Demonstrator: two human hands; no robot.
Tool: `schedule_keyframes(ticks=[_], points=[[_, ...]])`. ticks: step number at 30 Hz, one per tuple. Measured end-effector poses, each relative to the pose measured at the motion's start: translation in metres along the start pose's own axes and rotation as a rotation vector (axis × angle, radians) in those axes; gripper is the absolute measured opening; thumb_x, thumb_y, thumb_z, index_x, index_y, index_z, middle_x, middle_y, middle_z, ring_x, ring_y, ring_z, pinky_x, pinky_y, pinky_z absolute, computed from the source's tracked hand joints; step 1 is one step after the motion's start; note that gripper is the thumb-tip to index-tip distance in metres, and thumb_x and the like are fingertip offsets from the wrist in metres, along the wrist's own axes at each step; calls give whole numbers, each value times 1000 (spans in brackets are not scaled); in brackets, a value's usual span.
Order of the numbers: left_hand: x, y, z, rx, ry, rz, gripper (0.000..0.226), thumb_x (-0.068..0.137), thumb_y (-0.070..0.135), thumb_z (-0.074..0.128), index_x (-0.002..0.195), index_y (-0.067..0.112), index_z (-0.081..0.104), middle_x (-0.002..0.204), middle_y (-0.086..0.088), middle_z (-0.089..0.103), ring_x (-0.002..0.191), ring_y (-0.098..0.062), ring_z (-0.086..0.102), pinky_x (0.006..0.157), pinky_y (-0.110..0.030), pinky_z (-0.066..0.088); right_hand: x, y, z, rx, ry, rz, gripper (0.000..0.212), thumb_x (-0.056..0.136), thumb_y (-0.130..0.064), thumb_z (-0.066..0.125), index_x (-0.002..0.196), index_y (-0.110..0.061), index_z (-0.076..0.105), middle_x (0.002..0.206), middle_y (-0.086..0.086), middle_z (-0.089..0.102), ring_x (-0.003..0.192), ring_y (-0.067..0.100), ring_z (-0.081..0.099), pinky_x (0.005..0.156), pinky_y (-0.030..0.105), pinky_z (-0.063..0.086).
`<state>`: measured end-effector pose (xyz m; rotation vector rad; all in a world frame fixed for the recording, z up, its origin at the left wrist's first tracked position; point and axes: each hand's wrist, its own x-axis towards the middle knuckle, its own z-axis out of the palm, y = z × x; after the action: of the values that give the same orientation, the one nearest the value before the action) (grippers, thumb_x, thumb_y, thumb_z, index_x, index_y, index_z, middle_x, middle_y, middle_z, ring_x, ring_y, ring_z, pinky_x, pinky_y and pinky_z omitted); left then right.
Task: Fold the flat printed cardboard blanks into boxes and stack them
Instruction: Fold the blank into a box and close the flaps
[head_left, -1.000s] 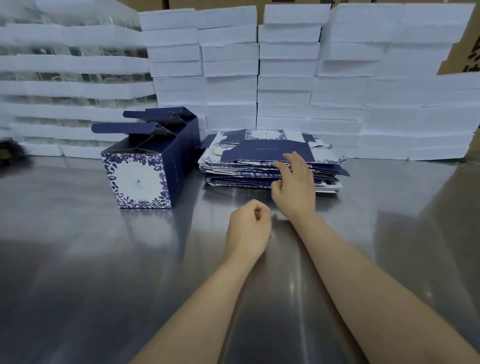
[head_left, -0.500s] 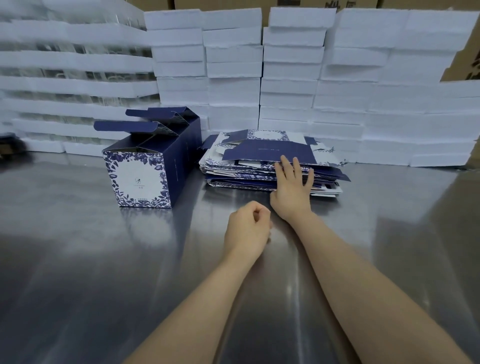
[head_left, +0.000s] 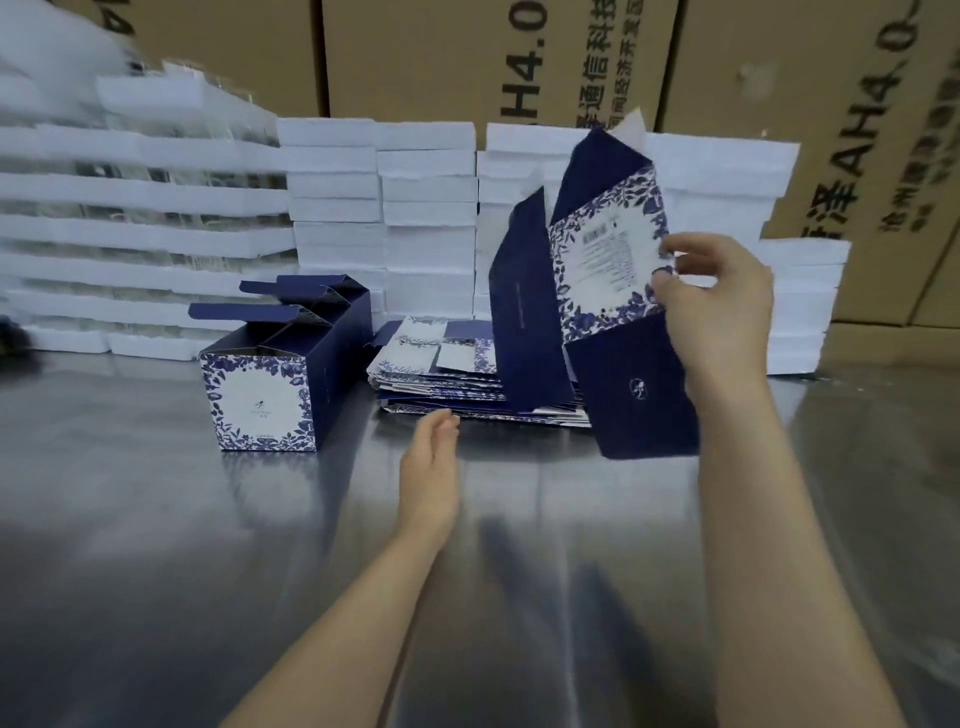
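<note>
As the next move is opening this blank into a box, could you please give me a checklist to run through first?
1. Blank lifted off the stack: ok.
2. Right hand pinches the blank's edge: ok.
3. Left hand free, holding nothing: ok.
4. Only one blank picked up: cannot tell.
5. Blank opened into a sleeve: not ok, panels only partly bent.
6. Boxes have top flaps shut: not ok, flaps stand open.

Navy panels and a white face bordered in blue leaf print on raised blank (head_left: 613, 270) and folded box (head_left: 260, 400); white slabs (head_left: 426, 208); brown cartons (head_left: 441, 52); grey desk (head_left: 156, 519).
</note>
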<state>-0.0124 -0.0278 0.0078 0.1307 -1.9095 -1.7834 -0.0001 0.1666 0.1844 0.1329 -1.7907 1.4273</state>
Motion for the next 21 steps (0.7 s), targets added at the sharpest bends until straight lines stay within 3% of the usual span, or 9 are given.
schedule_keyframes(ticks=[3, 6, 10, 12, 14, 16, 18, 20, 21], points=[[-8, 9, -6, -192, -62, -131, 36, 105, 38, 28, 131, 29, 51, 132, 12, 57, 126, -9, 49, 110, -33, 32, -13, -16, -22, -85, -224, 57, 43, 84, -6, 65, 121, -25, 53, 86, -11, 58, 73, 10, 60, 60, 26, 46], [-19, 16, -11, -242, -214, -226, 54, 104, 47, 18, 145, 19, 40, 144, 0, 49, 129, -18, 48, 103, -33, 37, -23, -18, -21, -166, -506, 105, 44, 84, -6, 65, 124, -19, 54, 88, -8, 61, 76, 4, 61, 61, 17, 44], [-23, 23, -18, -342, -240, -282, 61, 102, 53, 19, 146, 16, 38, 148, -1, 44, 126, -23, 51, 99, -33, 44, -33, -2, -7, -537, -761, 39, 29, 90, -15, 57, 118, -20, 58, 101, -5, 53, 95, 17, 50, 71, 25, 37], [-20, 28, -22, -445, -242, -375, 66, 100, 58, 20, 134, 14, 56, 135, -6, 59, 107, -22, 66, 86, -35, 54, -41, 8, 4, -684, -1019, 38, 29, 91, -25, 57, 120, -20, 56, 109, -4, 56, 101, 19, 51, 81, 27, 41], [-16, 33, -27, -504, -266, -424, 71, 100, 58, 24, 90, 16, 80, 95, -8, 76, 75, -18, 74, 57, -26, 57, -54, 27, 21, -797, -1240, 58, 44, 95, -44, 52, 132, -19, 53, 138, 2, 52, 120, 21, 50, 99, 32, 38], [-15, 34, -34, -467, -260, -482, 64, 102, 44, 35, 64, 16, 79, 69, -5, 74, 56, -17, 71, 42, -21, 50, -77, 53, 42, -855, -1318, 76, 39, 98, -53, 41, 121, -25, 58, 151, 5, 40, 136, 26, 37, 110, 38, 27], [-7, 24, -40, -329, -180, -516, 27, 96, 19, 53, 93, 6, 76, 85, -11, 75, 68, -21, 72, 53, -22, 53, -103, 82, 57, -890, -1228, 58, 33, 99, -51, 37, 103, -26, 58, 143, 10, 43, 134, 32, 34, 111, 48, 22], [3, 9, -51, -69, -47, -368, 43, 88, 0, 58, 131, 6, 57, 127, -14, 61, 107, -25, 63, 81, -25, 49, -124, 106, 65, -835, -1079, 18, 37, 100, -47, 37, 119, -21, 54, 143, 6, 37, 139, 32, 25, 115, 53, 13], [6, 6, -56, 164, 16, -214, 52, 86, -3, 57, 136, 10, 52, 141, -12, 50, 121, -25, 54, 91, -22, 42, -129, 114, 68, -804, -1040, 11, 40, 100, -47, 35, 126, -20, 50, 149, 5, 32, 144, 32, 17, 117, 53, 7]])
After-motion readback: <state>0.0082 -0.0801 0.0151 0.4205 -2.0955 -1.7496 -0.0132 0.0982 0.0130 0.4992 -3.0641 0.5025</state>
